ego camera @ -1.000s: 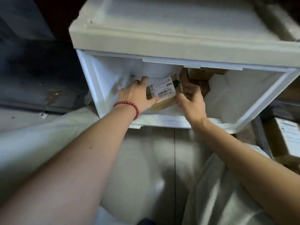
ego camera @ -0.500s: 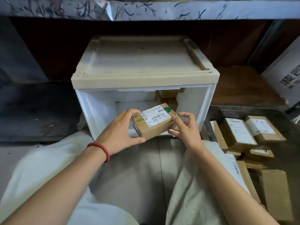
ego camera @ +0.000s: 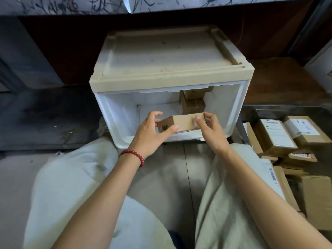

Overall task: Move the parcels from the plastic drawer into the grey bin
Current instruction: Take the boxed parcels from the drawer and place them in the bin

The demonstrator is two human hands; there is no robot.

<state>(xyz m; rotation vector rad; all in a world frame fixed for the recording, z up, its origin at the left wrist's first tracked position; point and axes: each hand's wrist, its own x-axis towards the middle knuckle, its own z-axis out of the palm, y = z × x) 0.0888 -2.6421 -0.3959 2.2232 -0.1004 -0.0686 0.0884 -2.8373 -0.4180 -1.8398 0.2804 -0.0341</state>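
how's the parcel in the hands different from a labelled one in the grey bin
The held parcel is lifted, pinched between the left hand and right hand in front of the plastic drawer; the bin parcel lies in the grey bin among others. The held parcel shows plain brown faces with a small dark print; the bin parcel shows a white label facing up. Both are brown cardboard boxes.

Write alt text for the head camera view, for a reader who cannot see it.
The left hand and right hand grip a small brown parcel by its ends at the mouth of the open white plastic drawer, where more boxes sit stacked at the back right. To the person's right, the grey bin holds several labelled parcels.
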